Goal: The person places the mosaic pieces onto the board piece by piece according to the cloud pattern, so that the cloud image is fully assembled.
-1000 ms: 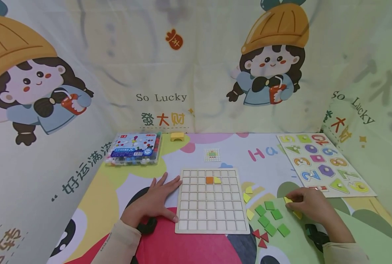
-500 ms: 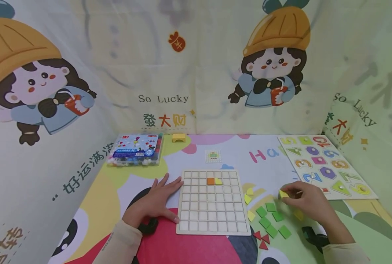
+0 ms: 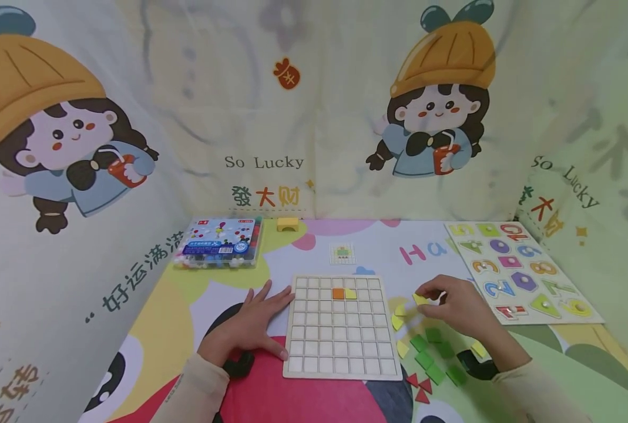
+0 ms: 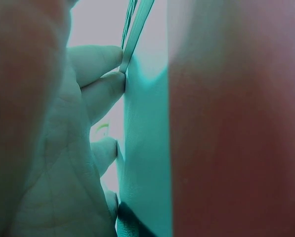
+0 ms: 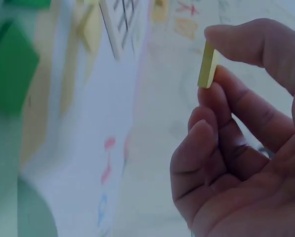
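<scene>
Backdrop (image 3: 340,129): pale cloth printed with cartoon figures and lettering, hung beyond both hands and along the sides.
Desk (image 3: 292,402): covered in bright prints, under everything within reach.
Plastic case (image 3: 218,242): ahead and left of the left fingers (image 3: 262,292), probably parked there out of the way.
Left hand (image 3: 247,326): fingers straight and spread, holding nothing, tips and thumb touching the board's left edge, likely to stop any sliding.
Arch block (image 3: 287,224): well beyond the left fingertips.
Grid board (image 3: 340,376): flat, just right of the left fingers, an orange square (image 3: 338,294) and a yellow rounded tile (image 3: 350,294) side by side in its cells.
Pattern card (image 3: 342,253): past the board's far edge, probably set where neither hand covers it.
Loose yellow tiles (image 3: 397,322): three between board and right fingers (image 3: 429,284), one more (image 3: 479,349) by the right wrist.
Red triangles (image 3: 425,386): three, nearer the person than the right fingers.
Green squares (image 3: 436,374): six, scattered below the right fingers, seemingly for easy picking.
Held yellow tile (image 3: 420,299): in the right fingertips, off the desk.
Right hand (image 3: 453,305): pinching that tile on edge between thumb (image 5: 261,42) and fingers, probably to leave its faces exposed.
Number board (image 3: 536,320): right of the right fingers, apart.
</scene>
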Available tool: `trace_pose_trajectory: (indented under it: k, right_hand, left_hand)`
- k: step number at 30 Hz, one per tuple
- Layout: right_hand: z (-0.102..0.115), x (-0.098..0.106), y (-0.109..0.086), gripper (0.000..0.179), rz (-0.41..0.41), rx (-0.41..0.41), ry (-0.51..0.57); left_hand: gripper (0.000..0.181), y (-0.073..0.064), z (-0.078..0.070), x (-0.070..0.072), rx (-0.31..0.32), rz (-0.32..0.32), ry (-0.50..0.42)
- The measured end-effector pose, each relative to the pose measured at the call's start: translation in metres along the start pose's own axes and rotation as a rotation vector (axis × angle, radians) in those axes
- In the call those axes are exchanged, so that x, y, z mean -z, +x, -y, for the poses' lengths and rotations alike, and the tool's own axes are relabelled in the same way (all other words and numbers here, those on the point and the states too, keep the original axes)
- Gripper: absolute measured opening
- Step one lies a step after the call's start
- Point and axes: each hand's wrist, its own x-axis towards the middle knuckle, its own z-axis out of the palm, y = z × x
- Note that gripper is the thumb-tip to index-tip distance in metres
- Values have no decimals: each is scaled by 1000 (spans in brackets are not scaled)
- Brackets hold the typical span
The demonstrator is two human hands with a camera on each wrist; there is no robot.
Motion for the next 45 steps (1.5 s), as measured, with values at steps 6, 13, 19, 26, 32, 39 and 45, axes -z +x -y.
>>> trace_pose_trajectory:
  k: [6, 13, 19, 26, 32, 39, 45]
  right_hand:
    - [21, -31, 20, 17, 98, -16, 11]
    - [40, -59, 42, 17, 178, -22, -25]
    - [46, -75, 52, 14, 198, -25, -44]
    - [48, -87, 56, 14, 235, -105, -63]
    - [51, -90, 57, 16, 232, -94, -81]
    - [56, -90, 54, 20, 227, -95, -107]
    - [58, -90, 54, 23, 219, -111, -122]
  left_hand:
    - [122, -1, 3, -4, -4, 3, 4]
    - [122, 1, 6, -5, -13, -6, 15]
    - [122, 2, 4, -5, -8, 2, 15]
    - [122, 1, 2, -3, -6, 5, 6]
    - [123, 0, 3, -4, 1, -5, 8]
    - [122, 1, 3, -5, -4, -6, 5]
    - [122, 1, 3, -4, 7, -7, 5]
